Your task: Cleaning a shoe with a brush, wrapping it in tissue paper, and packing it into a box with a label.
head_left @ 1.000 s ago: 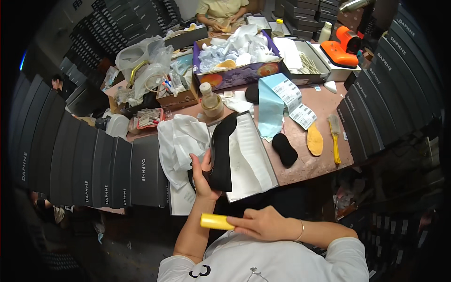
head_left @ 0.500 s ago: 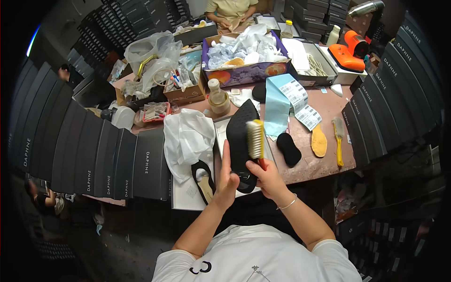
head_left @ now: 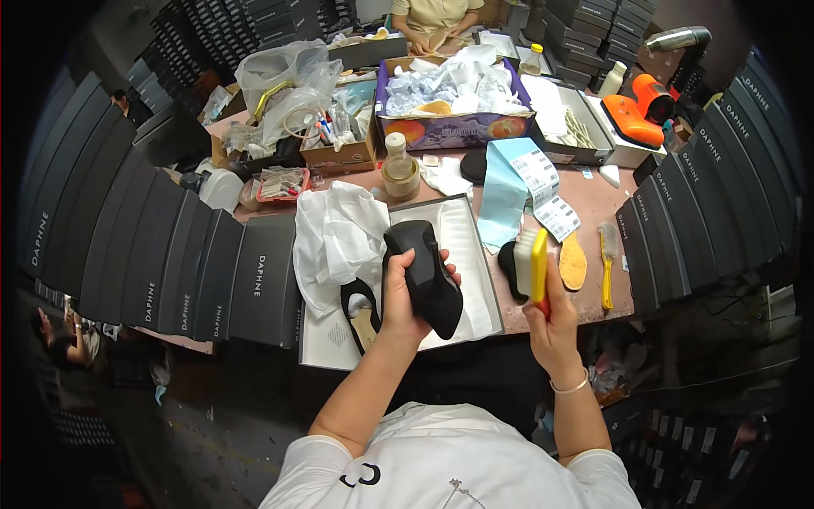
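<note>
My left hand (head_left: 403,305) is wrapped round a black pointed shoe (head_left: 428,276), tilted above an open shoe box (head_left: 476,271) with a white inside. To the right, my right hand (head_left: 555,335) grips a scrubbing brush (head_left: 538,270) with a yellow back, pale bristles and a red handle; it is held apart from the shoe. A second black shoe (head_left: 360,312) with a beige insole lies at the left side of the box. White wrapping paper (head_left: 335,242) spills over beside it.
Behind stand a purple carton (head_left: 458,129) of crumpled paper and a glass bottle (head_left: 398,170). To the right lie a yellow-handled brush (head_left: 608,267), a tan insole (head_left: 572,261) and blue paper (head_left: 502,191). Stacked dark shoe boxes (head_left: 153,263) flank both sides. Across the table a person (head_left: 435,21) sits.
The brush has moved off the shoe to the right. The shoe has been turned over from its sole to its upper, and my left hand now wraps round it.
</note>
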`<state>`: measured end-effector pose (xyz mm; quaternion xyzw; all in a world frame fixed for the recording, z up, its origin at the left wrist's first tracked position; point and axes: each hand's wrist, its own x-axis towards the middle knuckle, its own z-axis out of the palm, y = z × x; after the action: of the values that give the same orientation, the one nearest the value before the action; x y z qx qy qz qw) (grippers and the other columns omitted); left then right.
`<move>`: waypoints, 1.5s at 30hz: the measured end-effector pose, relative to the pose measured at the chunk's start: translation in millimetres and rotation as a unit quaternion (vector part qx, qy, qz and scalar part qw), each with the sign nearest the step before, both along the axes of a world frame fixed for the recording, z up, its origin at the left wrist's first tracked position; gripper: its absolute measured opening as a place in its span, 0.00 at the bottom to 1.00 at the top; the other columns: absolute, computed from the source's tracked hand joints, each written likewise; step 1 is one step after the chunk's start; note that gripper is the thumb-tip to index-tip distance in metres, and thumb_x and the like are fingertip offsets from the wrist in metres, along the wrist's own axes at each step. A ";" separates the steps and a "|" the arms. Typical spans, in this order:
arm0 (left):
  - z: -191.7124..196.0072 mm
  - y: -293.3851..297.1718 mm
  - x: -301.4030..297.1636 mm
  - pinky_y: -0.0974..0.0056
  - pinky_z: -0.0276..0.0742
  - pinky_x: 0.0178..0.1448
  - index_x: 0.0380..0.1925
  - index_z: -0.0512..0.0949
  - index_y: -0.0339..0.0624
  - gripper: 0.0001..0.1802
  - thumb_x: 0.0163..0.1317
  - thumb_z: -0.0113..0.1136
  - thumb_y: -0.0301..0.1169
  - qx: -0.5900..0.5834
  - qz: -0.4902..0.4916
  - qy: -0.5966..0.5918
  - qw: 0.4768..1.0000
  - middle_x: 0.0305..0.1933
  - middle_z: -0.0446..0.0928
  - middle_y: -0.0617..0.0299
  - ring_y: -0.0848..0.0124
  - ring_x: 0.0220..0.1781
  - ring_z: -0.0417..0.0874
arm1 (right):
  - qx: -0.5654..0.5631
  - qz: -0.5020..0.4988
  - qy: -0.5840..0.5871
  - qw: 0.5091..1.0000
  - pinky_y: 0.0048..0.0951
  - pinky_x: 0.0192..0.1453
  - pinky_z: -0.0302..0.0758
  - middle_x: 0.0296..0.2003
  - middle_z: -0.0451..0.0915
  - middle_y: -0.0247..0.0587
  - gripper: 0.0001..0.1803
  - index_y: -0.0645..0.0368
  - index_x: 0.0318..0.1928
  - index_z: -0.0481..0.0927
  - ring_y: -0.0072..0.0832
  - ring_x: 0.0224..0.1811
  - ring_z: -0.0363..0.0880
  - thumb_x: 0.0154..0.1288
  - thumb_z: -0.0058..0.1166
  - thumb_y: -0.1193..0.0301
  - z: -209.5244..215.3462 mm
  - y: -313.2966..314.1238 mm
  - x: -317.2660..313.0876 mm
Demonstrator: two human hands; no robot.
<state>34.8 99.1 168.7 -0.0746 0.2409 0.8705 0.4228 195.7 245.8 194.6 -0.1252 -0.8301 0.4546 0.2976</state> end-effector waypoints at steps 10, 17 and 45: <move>11.6 -20.7 -17.0 0.63 0.78 0.38 0.42 0.73 0.36 0.27 0.60 0.54 0.51 -0.127 0.080 0.069 0.986 0.30 0.75 0.57 0.64 0.29 0.78 | 0.242 0.127 -0.127 0.953 0.29 0.19 0.67 0.22 0.67 0.33 0.31 0.45 0.64 0.73 0.28 0.16 0.70 0.59 0.61 0.60 -1.5 -32.0 38.4; 16.1 -45.5 -31.6 0.61 0.77 0.34 0.49 0.72 0.34 0.30 0.68 0.47 0.54 -0.006 0.089 0.186 0.979 0.44 0.74 0.54 0.65 0.34 0.77 | 0.308 0.225 -0.275 0.883 0.31 0.18 0.69 0.21 0.67 0.36 0.31 0.44 0.68 0.67 0.29 0.16 0.71 0.65 0.55 0.56 -22.3 -63.7 34.0; 17.7 -40.2 19.9 0.53 0.70 0.60 0.60 0.66 0.29 0.33 0.63 0.60 0.43 -0.402 -0.155 0.681 0.592 0.58 0.67 0.40 0.45 0.59 0.73 | -0.277 0.088 -0.053 0.955 0.21 0.33 0.73 0.44 0.79 0.44 0.58 0.63 0.71 0.46 0.23 0.35 0.76 0.47 0.74 0.65 -27.8 -25.2 -57.0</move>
<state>54.6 58.8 186.4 0.4160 0.7919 0.4040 0.1912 138.7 220.6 166.8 -0.1533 -0.6937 0.6841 0.1654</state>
